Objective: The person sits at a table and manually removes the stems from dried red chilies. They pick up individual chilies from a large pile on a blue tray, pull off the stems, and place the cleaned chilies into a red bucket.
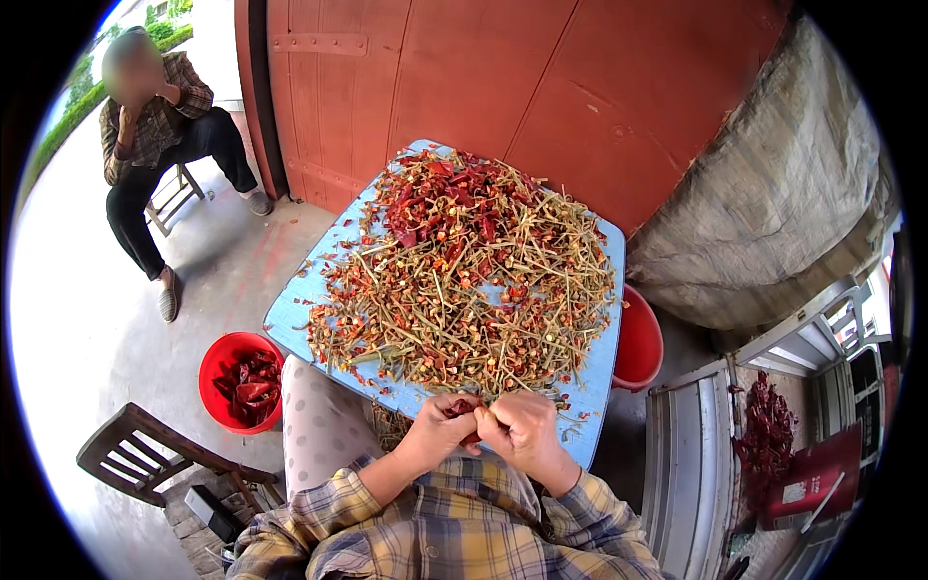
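Note:
At the near edge of a light blue table (pixel 428 397), both my hands meet over a dried red chili pepper (pixel 462 407). My left hand (pixel 440 428) grips it between thumb and fingers. My right hand (pixel 520 429) is closed beside it, thumb and fingertips pinched against the pepper's end; what lies inside that fist is hidden. Just beyond my hands spreads a broad heap of dry chili stems (pixel 435 304) mixed with seeds and red scraps. Toward the table's far side, larger red chili pieces (pixel 457 199) lie on top of the heap.
A red bucket (pixel 217 355) holding dried chilies stands left of my knee. Another red bucket (pixel 639 341) is partly under the table's right side. A wooden chair (pixel 145 453), a red door (pixel 464 80) and more chilies (pixel 768 424) surround me. A person (pixel 163 138) sits at far left.

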A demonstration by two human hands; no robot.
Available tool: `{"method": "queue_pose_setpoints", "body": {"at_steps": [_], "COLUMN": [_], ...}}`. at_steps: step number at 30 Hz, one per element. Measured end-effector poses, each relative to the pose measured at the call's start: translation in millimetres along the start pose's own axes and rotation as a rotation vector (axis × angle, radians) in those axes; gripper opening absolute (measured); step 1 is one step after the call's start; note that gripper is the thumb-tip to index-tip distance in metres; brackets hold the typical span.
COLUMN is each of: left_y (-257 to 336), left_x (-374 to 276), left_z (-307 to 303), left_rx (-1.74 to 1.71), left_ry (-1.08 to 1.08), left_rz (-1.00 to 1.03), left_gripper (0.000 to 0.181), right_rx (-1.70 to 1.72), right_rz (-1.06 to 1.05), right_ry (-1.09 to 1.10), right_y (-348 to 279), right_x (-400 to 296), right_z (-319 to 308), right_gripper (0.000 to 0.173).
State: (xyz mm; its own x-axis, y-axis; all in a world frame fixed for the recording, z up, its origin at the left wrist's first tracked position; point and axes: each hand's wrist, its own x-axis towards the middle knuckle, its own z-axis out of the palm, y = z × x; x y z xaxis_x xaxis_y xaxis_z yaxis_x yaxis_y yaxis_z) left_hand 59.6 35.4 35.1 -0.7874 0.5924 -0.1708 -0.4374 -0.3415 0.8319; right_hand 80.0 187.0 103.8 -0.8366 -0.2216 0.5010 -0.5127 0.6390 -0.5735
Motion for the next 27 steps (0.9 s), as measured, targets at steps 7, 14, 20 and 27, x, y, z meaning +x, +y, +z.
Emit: {"method": "queue_pose_setpoints", "body": {"at_steps": [7,14,20,27], "left_y": [-1,11,0,0], "left_x": [-4,5,14,21], "left_z": [-8,-20,-25,-29], "left_rx": [-0.253,-0.372,-0.442,-0.542], "left_ry": [-0.021,0.027,-0.051,-0.077], "left_rz": [0.008,-0.015,-0.071,-0.091], "left_gripper": [0.018,0.018,0.020,0.020], "right_rx": [-0.085,-0.224,-0.299,-0.533], "right_rz": [0.279,0.458,0.355,0.329], "right_ry": [-0.049,-0.566,-0.304,-0.254], "right_y": [28,31,67,150], "right_x": [0,-8,32,81], "right_z": [-3,-54,-61,-19], "right_gripper": [0.038,0.024,0.018,0.020]}}
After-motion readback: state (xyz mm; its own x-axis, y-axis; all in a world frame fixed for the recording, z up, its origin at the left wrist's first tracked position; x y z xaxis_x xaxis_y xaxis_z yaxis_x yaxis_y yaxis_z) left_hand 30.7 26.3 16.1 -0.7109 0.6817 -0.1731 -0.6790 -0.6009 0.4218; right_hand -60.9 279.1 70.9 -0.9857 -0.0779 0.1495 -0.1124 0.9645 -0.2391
